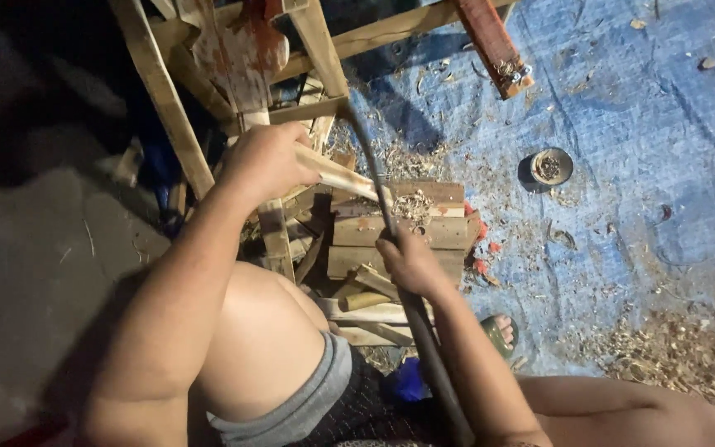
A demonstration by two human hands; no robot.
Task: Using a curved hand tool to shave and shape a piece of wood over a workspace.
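My left hand [268, 161] grips a pale strip of split bamboo [337, 175] and holds it out over a wooden block. My right hand [407, 261] is closed around a long dark curved blade [391, 223], its handle running back along my forearm. The blade's edge meets the bamboo strip near its far end. Below them lies a stack of rough wooden planks [440, 233] dusted with shavings. My bare knee [266, 331] sits between my arms.
A wooden frame [167, 99] stands at the upper left over a dark floor. A blue tarp [622, 165] covers the right side, strewn with wood shavings [672, 348]. A small round tin [551, 166] rests on it. A reddish wooden bar [494, 45] lies at the top.
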